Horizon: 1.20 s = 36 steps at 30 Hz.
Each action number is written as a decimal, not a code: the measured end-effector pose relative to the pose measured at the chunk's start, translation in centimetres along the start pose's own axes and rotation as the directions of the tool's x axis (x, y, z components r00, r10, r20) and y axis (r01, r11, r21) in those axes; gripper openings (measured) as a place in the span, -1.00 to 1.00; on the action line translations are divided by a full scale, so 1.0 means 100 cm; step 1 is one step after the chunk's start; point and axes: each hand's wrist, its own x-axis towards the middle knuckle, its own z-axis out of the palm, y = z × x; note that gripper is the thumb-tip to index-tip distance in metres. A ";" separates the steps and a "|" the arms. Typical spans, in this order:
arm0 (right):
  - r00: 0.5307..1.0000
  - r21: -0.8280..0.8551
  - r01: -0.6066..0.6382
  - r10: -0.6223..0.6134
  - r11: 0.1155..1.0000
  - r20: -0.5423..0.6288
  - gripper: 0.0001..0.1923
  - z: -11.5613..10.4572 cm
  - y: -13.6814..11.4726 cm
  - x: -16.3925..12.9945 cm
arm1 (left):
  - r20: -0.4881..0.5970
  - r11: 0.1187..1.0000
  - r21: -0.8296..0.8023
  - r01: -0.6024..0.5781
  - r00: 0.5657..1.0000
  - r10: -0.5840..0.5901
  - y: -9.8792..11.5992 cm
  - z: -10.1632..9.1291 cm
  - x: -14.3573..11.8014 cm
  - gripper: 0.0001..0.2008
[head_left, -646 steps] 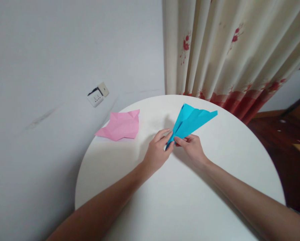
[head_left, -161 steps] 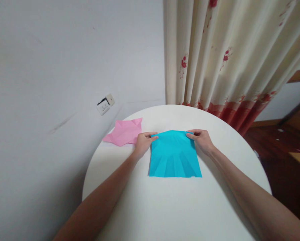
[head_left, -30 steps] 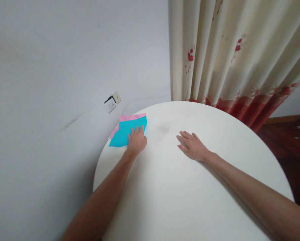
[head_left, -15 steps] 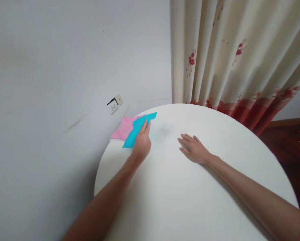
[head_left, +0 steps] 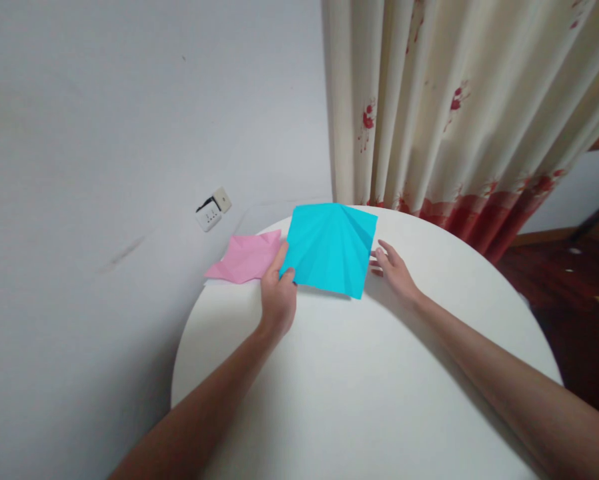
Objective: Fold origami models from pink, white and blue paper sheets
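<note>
Blue paper (head_left: 329,248), creased in a fan of folds, is lifted tilted above the far side of the white table (head_left: 369,393), pinched at its lower left corner by the left hand (head_left: 278,293). Right hand (head_left: 393,270) lies open with fingers spread just beside the sheet's right edge, holding nothing. Pink paper (head_left: 244,258) lies at the table's left rim, below a wall socket (head_left: 212,208).

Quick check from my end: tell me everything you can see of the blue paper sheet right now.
The blue paper sheet is a bright cyan, roughly square piece of thin paper, unfolded but marked with creases fanning out from its far edge. It is lifted off the white round table and tilted, casting a shadow below. The left hand pinches its near-left corner, thumb on top. The right hand is open beside its right edge; contact there is unclear. A crumpled pink paper lies just left of it.
</note>
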 end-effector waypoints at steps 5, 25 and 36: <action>0.979 0.003 -0.099 0.097 0.995 -0.181 -0.20 -0.016 -0.004 0.005 | 0.206 0.980 0.139 0.141 0.964 -0.168 -0.023 0.012 -0.007 -0.39; 0.982 -0.848 0.183 -0.061 0.497 0.176 -0.15 -0.003 -0.012 -0.033 | 0.750 0.431 0.633 -0.644 0.649 -0.132 -0.052 0.019 -0.031 -0.39; 0.829 -0.784 0.548 -0.071 0.291 0.554 -0.41 0.043 0.002 -0.064 | 0.727 0.357 0.669 -0.652 0.674 -0.131 -0.042 0.021 -0.059 -0.38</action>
